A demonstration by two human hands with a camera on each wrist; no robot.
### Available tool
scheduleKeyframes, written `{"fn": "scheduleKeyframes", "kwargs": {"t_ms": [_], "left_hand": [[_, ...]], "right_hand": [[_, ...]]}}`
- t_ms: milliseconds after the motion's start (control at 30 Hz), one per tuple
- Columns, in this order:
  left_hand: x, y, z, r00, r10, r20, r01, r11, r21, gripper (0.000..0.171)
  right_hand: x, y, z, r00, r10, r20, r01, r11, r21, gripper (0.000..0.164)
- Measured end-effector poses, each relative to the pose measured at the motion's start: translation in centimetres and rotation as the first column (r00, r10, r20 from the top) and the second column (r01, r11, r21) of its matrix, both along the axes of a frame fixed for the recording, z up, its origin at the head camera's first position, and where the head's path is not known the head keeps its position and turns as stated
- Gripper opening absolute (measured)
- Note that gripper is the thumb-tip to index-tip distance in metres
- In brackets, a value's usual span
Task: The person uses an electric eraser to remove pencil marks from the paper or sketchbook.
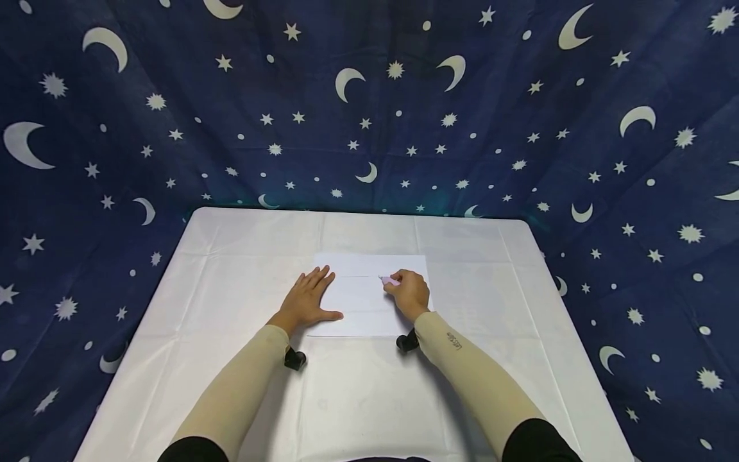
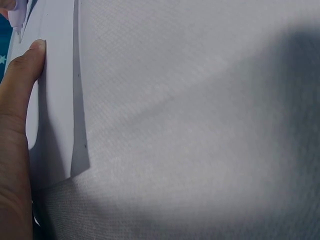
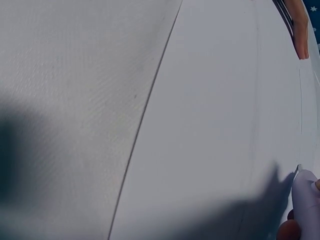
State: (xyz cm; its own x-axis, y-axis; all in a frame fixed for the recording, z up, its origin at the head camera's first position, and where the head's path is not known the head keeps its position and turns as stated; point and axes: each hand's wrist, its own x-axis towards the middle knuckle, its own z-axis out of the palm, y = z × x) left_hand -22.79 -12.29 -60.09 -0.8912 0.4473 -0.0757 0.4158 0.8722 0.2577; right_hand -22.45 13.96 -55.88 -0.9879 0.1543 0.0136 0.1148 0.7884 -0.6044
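Note:
A white sheet of paper [image 1: 358, 324] lies on the table, with faint creases across it. My left hand [image 1: 306, 301] rests on its left side, fingers spread and thumb pointing right. In the left wrist view the left thumb [image 2: 32, 62] lies along the paper. My right hand [image 1: 412, 295] pinches a small lavender craft knife [image 1: 389, 280] over the paper's right half. Its short grey tip [image 3: 299, 168] meets the sheet in the right wrist view. A thin dark line [image 1: 355, 276] runs between the left fingers and the knife.
A white cloth with fold lines covers the table [image 1: 248, 256]. Behind it hangs a dark blue curtain [image 1: 404, 160] with moons and stars. Small black cameras [image 1: 295, 359] are strapped under both wrists.

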Motion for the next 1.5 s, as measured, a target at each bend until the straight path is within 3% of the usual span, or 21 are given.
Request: {"fn": "scheduleKeyframes", "kwargs": {"t_ms": [600,933,1133,1500], "left_hand": [[0.1,0.2,0.8,1.000,0.001,0.026,0.000,1.000,-0.022,0.109],[0.0,0.0,0.3,1.000,0.009,0.024,-0.008,1.000,-0.020,0.109],[0.0,0.0,0.0,1.000,-0.005,0.016,0.006,1.000,-0.002,0.109],[0.0,0.1,0.6,1.000,0.002,0.013,-0.002,1.000,-0.016,0.109]], "right_hand": [[-0.2,-0.9,-0.1,1.000,0.009,-0.011,-0.009,1.000,-0.015,0.022],[0.2,0.9,0.1,0.999,-0.022,-0.026,0.022,1.000,-0.006,0.020],[0.3,0.5,-0.2,0.999,-0.013,-0.029,0.013,1.000,-0.013,0.019],[0.1,0.5,0.2,1.000,-0.005,-0.030,0.005,1.000,0.002,0.020]]}}
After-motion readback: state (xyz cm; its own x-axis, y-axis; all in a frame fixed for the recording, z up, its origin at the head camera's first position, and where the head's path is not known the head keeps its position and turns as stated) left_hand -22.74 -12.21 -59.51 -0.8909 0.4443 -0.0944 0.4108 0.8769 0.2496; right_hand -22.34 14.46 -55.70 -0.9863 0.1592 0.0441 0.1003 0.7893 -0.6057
